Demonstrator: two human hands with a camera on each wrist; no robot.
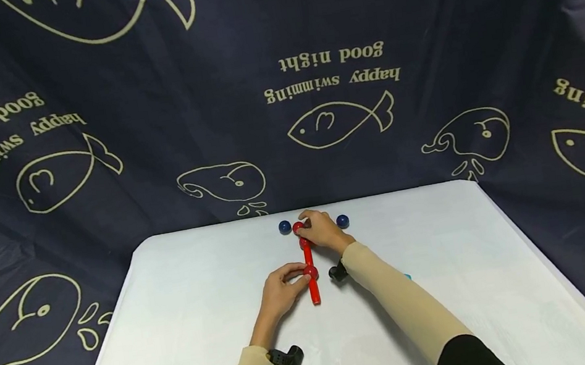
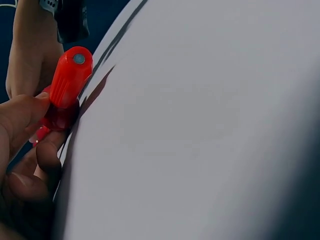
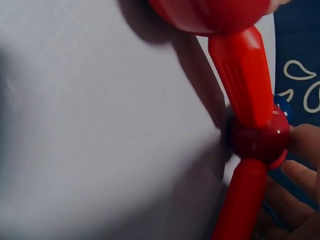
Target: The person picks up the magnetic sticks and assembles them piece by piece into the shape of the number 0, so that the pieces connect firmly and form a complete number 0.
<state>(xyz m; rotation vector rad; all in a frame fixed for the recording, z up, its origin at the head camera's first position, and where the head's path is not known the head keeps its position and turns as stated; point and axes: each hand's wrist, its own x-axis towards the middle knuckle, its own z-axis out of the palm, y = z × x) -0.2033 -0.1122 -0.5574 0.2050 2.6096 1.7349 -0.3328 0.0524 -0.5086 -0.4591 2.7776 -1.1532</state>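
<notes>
Background: dark cloth [image 1: 228, 42], fish print; before it, white table [image 1: 203, 307].
Left hand [image 1: 281, 291]: thumb and fingertips nearly together, pinching near ball [image 1: 311, 272], red, mid-table.
Left blue ball [image 1: 284, 227]: by far edge, just beside far ball [image 1: 298, 228], red.
Middle ball [image 1: 304, 243], red: between far and near balls; upper rod [image 1: 308, 256], red, reaches near ball; lower rod [image 1: 315, 293] points toward near edge. Right wrist view adds another red rod [image 3: 241, 202] at middle ball.
Right hand [image 1: 323, 230]: thumb and forefinger bent, slightly apart, around far ball.
Right blue ball [image 1: 342, 221]: by far edge.
</notes>
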